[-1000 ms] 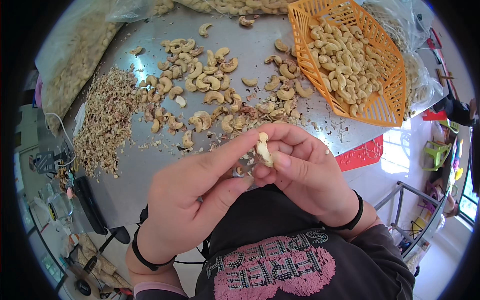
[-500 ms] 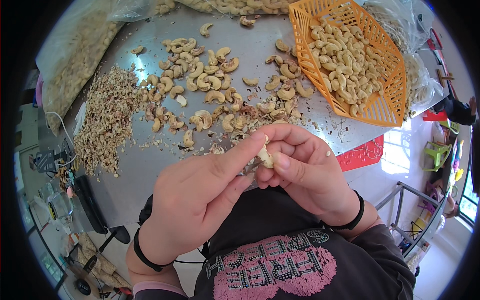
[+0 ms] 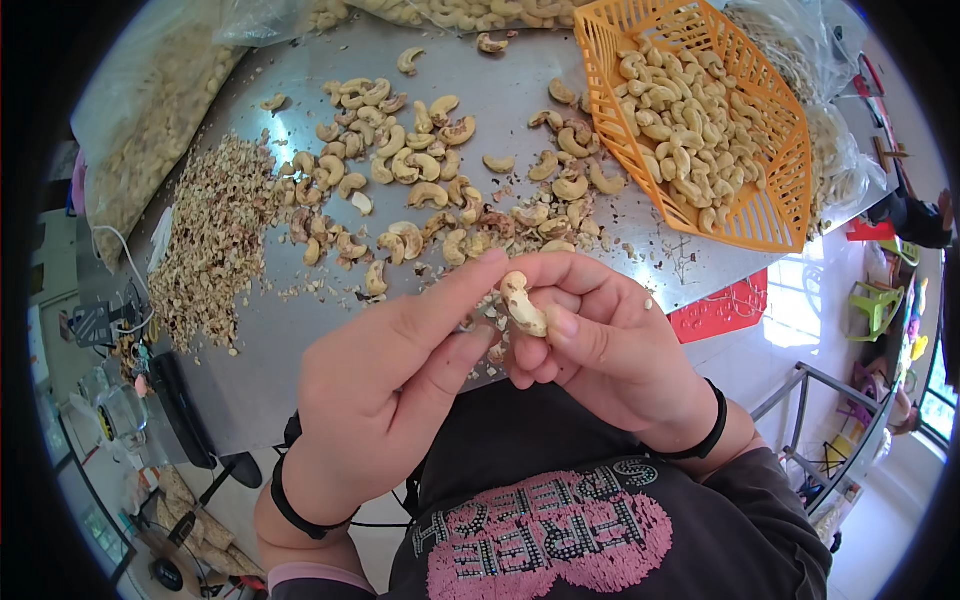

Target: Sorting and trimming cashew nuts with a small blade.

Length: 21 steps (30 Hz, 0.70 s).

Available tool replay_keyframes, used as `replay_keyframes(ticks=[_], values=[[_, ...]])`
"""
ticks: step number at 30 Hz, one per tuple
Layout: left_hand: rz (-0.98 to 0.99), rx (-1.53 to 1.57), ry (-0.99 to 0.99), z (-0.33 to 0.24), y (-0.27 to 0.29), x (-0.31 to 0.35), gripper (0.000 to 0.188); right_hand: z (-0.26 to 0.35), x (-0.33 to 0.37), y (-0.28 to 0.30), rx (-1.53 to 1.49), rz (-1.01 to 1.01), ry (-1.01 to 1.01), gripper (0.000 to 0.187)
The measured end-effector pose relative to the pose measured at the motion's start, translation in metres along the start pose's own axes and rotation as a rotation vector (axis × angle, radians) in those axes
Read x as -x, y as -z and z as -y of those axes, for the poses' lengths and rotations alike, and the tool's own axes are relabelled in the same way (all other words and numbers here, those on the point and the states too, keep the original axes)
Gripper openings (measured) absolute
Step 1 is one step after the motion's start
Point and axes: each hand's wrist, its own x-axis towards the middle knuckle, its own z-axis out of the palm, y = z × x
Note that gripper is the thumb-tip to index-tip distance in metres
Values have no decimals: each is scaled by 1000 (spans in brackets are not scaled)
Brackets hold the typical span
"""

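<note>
A pale cashew (image 3: pixel 524 308) with brown patches of skin is pinched between the thumb and fingers of my right hand (image 3: pixel 610 335). My left hand (image 3: pixel 385 370) is closed beside it, thumb against the fingers, around what looks like a small thin metal blade, mostly hidden. A small gap separates the left fingertips from the cashew. Beyond my hands, loose cashews (image 3: pixel 425 165) with bits of skin lie scattered over the metal table (image 3: pixel 290 390). Pale crumbs lie on the tabletop under my fingers.
An orange slatted basket (image 3: pixel 790 215) of cashews stands at the far right. To the left is a heap of skin flakes (image 3: pixel 215 240), beside a large clear bag (image 3: pixel 150 130) of nuts. Another bag of cashews (image 3: pixel 470 12) lines the back. A red perforated piece (image 3: pixel 720 305) shows past the right edge.
My left hand has drawn back slightly left from the cashew, and the blade has come off it. The cashew now shows more fully in my right fingers.
</note>
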Motion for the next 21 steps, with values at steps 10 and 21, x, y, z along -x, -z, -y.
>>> replay_keyframes(ticks=[10, 21], values=[[55, -47, -29, -3, 0, 0, 42, 0, -1, 5, -41, 51, -22, 29], [33, 6, -19, 0, 3, -2, 33, -5, -3, 7, -206, 120, -83, 28]])
